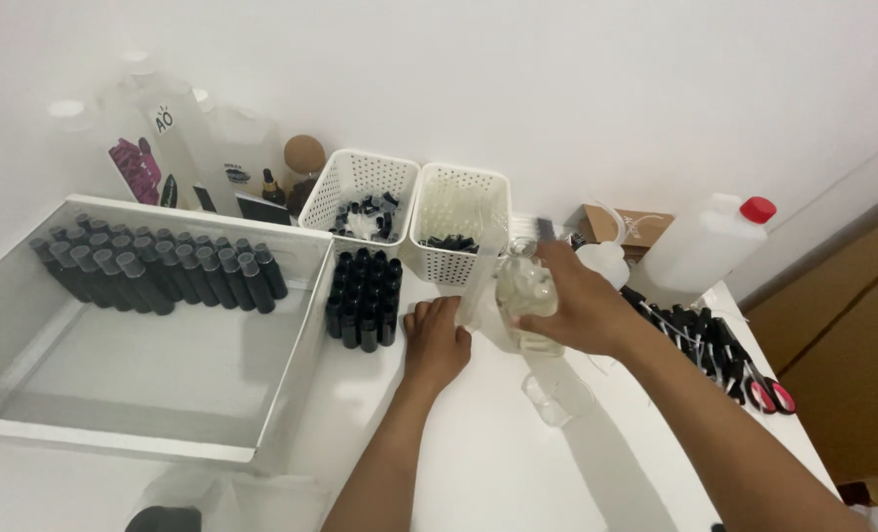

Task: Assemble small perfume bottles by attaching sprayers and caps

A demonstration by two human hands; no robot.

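Clear plastic, probably soft-walled: squeeze bottle point(527, 296) held tilted above the white table point(498, 463), clamped in the right hand point(572, 300), fingers wrapped round its body. Looks part-filled with pale liquid, so likely light but sloshing, yielding under pressure, perhaps slick if wet; best gripped round the middle of the body, not the neck, and gently enough not to force liquid out. Blurred at the top, so nozzle and cap hard to make out.

Left hand point(436, 340) resting on the table just beside a block of small black bottles point(363, 300), fingers together and curled; cannot tell whether anything sits under them.

Below the bottle, a small clear cup point(555, 396) on the table, seemingly empty.

Containers: large clear tray point(291, 325) at the left, holding two rows of dark capped bottles point(158, 266) along its far wall, rest of its floor bare. Two white perforated baskets against the wall: left basket point(358, 177) with a heap of small black parts, right basket point(458, 197) with a few dark pieces at the bottom. White jug with red cap point(710, 241) at the far right, near red-handled scissors point(769, 389).
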